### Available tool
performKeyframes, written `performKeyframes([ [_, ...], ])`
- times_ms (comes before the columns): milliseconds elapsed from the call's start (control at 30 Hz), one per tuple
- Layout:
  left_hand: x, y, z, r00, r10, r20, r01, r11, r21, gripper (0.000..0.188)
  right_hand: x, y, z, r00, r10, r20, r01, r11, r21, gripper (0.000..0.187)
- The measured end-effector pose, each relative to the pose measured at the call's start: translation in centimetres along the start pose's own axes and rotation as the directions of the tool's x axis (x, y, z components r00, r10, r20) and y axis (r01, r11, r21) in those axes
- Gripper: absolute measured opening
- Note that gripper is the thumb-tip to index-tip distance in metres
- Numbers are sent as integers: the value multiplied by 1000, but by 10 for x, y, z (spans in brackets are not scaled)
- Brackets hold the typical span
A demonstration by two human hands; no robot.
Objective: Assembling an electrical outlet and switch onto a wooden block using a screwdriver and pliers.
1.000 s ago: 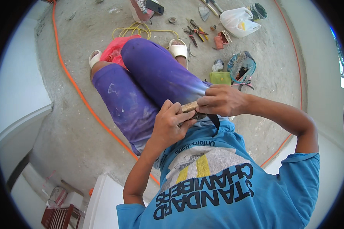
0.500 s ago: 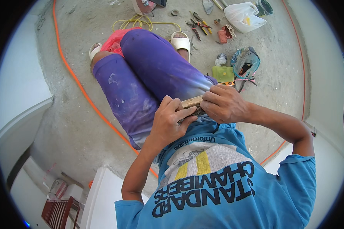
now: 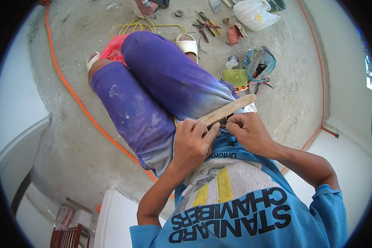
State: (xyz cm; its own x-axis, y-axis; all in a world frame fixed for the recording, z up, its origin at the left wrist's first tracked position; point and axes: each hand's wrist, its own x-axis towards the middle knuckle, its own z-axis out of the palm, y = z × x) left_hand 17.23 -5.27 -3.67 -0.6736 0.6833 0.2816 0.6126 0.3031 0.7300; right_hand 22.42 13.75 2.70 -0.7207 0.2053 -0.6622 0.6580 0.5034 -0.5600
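A worn wooden stick (image 3: 228,110) lies slantwise over my lap, its free end pointing up to the right. My left hand (image 3: 194,138) is closed on its lower left end, thumb and fingers pressed together. Just below the stick, my right hand (image 3: 250,129) is closed in a pinch. What its fingertips hold is too small to make out. Something thin and dark (image 3: 223,122) shows between the two hands under the stick, partly hidden by fingers.
Pliers (image 3: 202,25), a red box (image 3: 233,35), a green case (image 3: 235,77) and a clear blue-edged bag (image 3: 262,64) lie on the concrete floor. A white plastic bag (image 3: 256,15) is farther off. An orange cable (image 3: 76,99) runs along the left; a yellow cord (image 3: 140,25) is coiled beyond my knees.
My right hand has come off the stick to just below it, uncovering the stick's right end. My left hand stays closed on the stick. The view has shifted slightly.
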Motion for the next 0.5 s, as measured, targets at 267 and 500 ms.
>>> performKeyframes([
  [267, 2, -14, -4, 995, -97, -26, 91, 980, -176, 30, 16, -15, -41, 825, 282, 491, -546, 623, 560, 16],
  [500, 6, -25, -10, 980, -199, 32, 197, 917, -347, 30, 26, -1, -56, 571, -799, 189, 707, 362, -607, 47],
])
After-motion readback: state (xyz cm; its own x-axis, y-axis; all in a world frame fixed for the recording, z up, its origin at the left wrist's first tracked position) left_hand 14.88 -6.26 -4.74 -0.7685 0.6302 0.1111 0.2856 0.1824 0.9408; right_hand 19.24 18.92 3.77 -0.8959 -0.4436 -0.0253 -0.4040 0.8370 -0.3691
